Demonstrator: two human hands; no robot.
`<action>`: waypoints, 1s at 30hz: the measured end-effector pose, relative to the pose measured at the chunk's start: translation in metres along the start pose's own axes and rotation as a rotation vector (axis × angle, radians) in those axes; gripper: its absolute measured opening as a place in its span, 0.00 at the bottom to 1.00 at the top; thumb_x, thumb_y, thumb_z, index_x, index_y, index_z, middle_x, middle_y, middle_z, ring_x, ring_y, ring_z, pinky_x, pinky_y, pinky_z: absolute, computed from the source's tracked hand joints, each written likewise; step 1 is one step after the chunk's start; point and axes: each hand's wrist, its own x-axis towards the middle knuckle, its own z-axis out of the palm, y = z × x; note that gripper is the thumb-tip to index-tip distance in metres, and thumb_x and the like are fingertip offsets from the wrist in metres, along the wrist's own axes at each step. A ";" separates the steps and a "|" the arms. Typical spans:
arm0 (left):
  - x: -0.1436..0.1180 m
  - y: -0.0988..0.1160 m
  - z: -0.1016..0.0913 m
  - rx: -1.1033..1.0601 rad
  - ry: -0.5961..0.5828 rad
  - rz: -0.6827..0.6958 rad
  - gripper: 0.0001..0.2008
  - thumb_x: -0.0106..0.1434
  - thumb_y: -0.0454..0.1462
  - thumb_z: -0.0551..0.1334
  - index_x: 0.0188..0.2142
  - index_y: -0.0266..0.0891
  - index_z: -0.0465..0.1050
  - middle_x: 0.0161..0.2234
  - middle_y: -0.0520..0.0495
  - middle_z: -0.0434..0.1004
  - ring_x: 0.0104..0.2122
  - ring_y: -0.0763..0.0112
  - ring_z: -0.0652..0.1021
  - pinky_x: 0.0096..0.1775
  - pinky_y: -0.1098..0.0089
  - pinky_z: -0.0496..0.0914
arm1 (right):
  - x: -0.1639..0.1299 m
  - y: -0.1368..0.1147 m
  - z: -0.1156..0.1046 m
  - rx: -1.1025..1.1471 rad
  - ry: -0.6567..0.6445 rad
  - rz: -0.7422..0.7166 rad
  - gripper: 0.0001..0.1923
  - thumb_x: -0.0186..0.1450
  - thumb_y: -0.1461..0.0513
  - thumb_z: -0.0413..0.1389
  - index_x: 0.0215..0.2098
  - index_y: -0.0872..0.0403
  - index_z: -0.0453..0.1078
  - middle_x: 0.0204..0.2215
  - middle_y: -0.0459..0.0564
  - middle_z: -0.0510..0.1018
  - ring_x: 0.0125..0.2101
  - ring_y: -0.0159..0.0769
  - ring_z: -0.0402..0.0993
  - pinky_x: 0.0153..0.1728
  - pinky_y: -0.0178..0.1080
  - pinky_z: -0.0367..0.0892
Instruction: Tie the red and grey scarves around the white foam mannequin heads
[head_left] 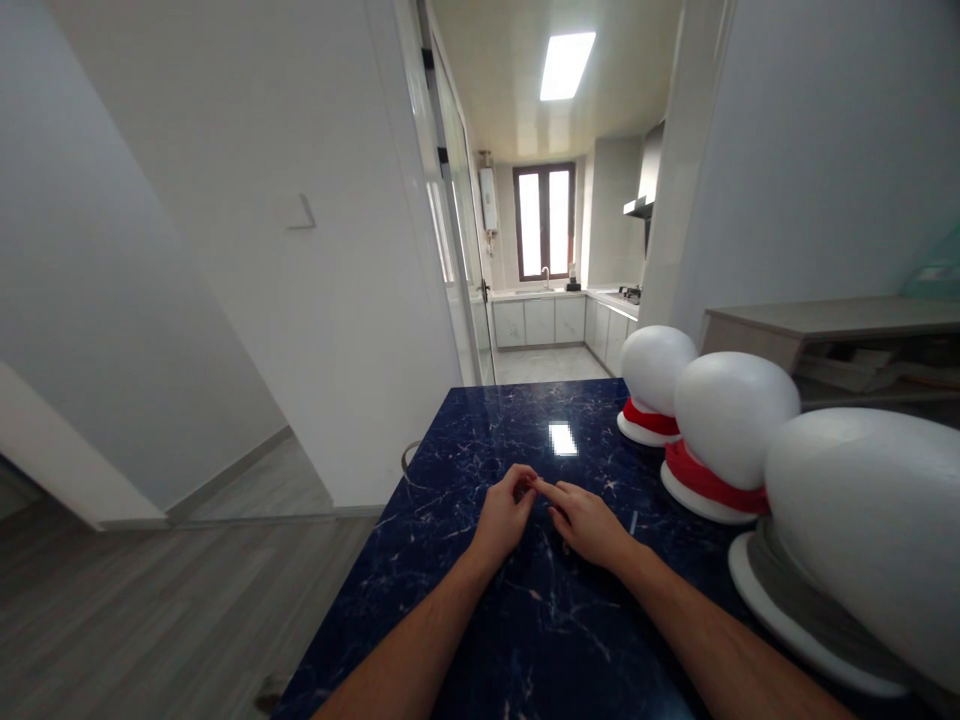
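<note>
So here's what we've got: our left hand (504, 516) and right hand (586, 522) rest together mid-way along the glossy dark blue marble-pattern tabletop (465, 600); fingertips meeting, left fingers curled in, right forefinger stretched toward them; it looks like a pinch on something tiny at the point where they touch, but we honestly can't tell what, or whether anything is there at all.

Off to the right sit three smooth white egg-shaped mannequin heads in a row; the far one (656, 365) and the middle one (733, 415) wear red cloth bands (701, 478) at the neck, the nearest one (870, 530) a grey cloth; all well apart from the hands.

What could go wrong, as we see it: if something small is pinched, it would be easy to lose against that busy veined surface; a wide right elbow might nudge the nearest head, since the forearm runs fairly close to its base.

Hard to make out: a thin pale sliver (634, 522) on the tabletop just right of the right hand; the nearest head is cut off by the frame edge; ceiling-light glare (562, 438) hides a patch of the surface.
</note>
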 end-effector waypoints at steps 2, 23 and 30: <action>0.000 0.001 0.000 -0.012 -0.007 -0.005 0.07 0.69 0.34 0.59 0.46 0.45 0.73 0.42 0.51 0.84 0.43 0.67 0.83 0.48 0.66 0.76 | 0.000 0.001 0.001 0.007 0.000 -0.002 0.32 0.74 0.65 0.49 0.75 0.43 0.56 0.44 0.49 0.76 0.43 0.38 0.75 0.48 0.39 0.69; -0.003 -0.003 -0.009 0.312 -0.140 0.019 0.11 0.74 0.36 0.55 0.46 0.49 0.75 0.41 0.51 0.85 0.40 0.64 0.84 0.44 0.68 0.73 | 0.001 0.001 -0.003 -0.033 -0.006 -0.007 0.22 0.74 0.66 0.50 0.63 0.47 0.72 0.40 0.49 0.76 0.42 0.38 0.74 0.47 0.38 0.66; -0.001 -0.004 -0.018 0.552 -0.240 0.115 0.10 0.72 0.35 0.59 0.43 0.48 0.79 0.41 0.50 0.85 0.42 0.62 0.83 0.45 0.67 0.72 | 0.001 -0.001 -0.003 -0.044 -0.031 -0.044 0.14 0.73 0.66 0.52 0.48 0.50 0.79 0.37 0.48 0.76 0.41 0.36 0.73 0.45 0.37 0.65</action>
